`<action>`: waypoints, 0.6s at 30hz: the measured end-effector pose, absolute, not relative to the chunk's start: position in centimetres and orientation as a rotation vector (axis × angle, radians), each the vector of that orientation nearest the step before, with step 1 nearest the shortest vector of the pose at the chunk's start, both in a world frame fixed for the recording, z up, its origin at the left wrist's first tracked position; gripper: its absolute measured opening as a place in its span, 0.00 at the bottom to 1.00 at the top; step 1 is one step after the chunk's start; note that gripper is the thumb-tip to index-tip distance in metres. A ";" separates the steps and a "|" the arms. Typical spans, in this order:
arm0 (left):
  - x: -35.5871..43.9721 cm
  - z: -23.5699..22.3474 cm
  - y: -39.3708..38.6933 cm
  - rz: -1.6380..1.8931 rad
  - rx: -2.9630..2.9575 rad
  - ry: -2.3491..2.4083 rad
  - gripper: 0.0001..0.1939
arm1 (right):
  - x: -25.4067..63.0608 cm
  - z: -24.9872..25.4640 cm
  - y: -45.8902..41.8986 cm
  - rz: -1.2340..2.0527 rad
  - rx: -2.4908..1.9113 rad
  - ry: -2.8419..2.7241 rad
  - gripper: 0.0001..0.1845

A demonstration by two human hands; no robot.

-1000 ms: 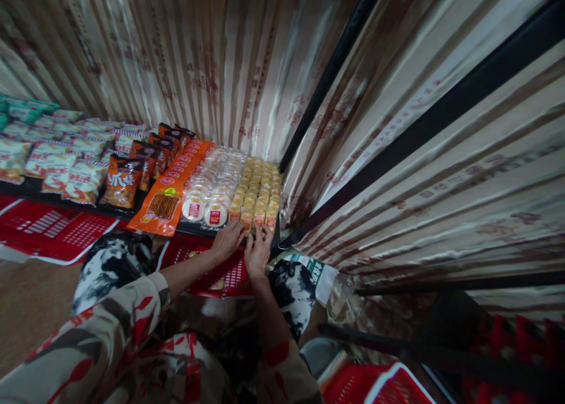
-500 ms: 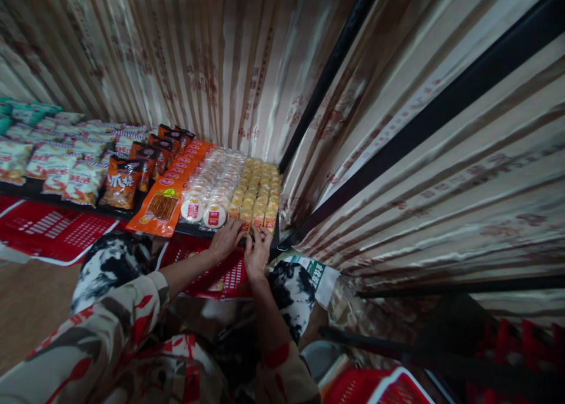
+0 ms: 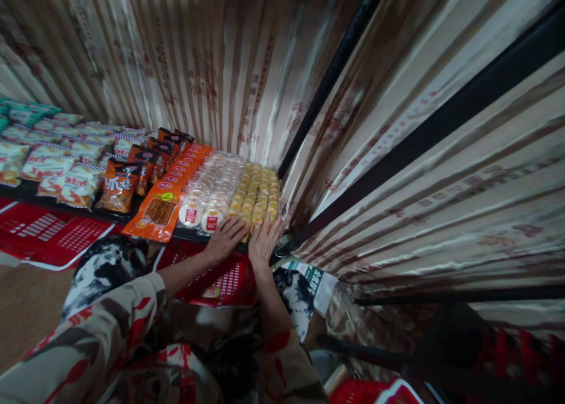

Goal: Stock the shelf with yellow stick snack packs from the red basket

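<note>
Prob. the main risk is at the front row: L hand (image 3: 225, 236) and R hand (image 3: 265, 239) lie side by side w/ fingers spread on the near ends of the yellow pkgs (image 3: 248, 203), neither clenched; can't tell if any pkg is pinched. Too hard a push there could, I'd guess, buckle the close-set rows or ride them up over each other. If L hand drifts sideways, it might also nudge the round white pkgs (image 3: 212, 217) next door, since there's v. little gap btwn. A pkg tipping off the front edge could land in the red basket (image 3: 232, 280) below.

The yellow pkgs sit at the R end of a low black shelf (image 3: 112, 217), w/ an orange bag (image 3: 163, 209), black-and-orange bags (image 3: 118, 187) and white bags (image 3: 78, 185) further L. Pleated, printed curtain (image 3: 247, 69) hangs behind & to the R, crossed by dark poles (image 3: 335, 69). Light's dim, esp. lower R; brown floor (image 3: 26, 298) shows lower L.
</note>
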State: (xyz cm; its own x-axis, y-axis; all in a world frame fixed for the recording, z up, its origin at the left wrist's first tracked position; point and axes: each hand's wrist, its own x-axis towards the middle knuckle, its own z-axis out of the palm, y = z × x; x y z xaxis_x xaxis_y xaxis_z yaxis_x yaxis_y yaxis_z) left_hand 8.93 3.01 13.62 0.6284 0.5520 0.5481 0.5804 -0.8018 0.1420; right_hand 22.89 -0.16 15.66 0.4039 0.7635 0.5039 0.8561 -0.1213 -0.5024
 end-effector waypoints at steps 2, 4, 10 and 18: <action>8.8 13.4 3.2 -0.877 -2.806 -0.945 0.20 | 22.8 15.4 0.3 -0.149 -1.923 -1.411 0.27; 8.7 13.1 3.3 -0.859 -2.807 -0.933 0.20 | 22.6 15.1 0.5 -0.143 -1.946 -1.429 0.27; 8.5 12.9 3.2 -0.856 -2.816 -0.904 0.21 | 22.6 14.9 0.5 -0.144 -1.964 -1.443 0.28; 9.2 13.5 3.5 -0.976 -2.764 -0.931 0.22 | 22.3 15.2 0.5 -0.160 -1.970 -1.459 0.28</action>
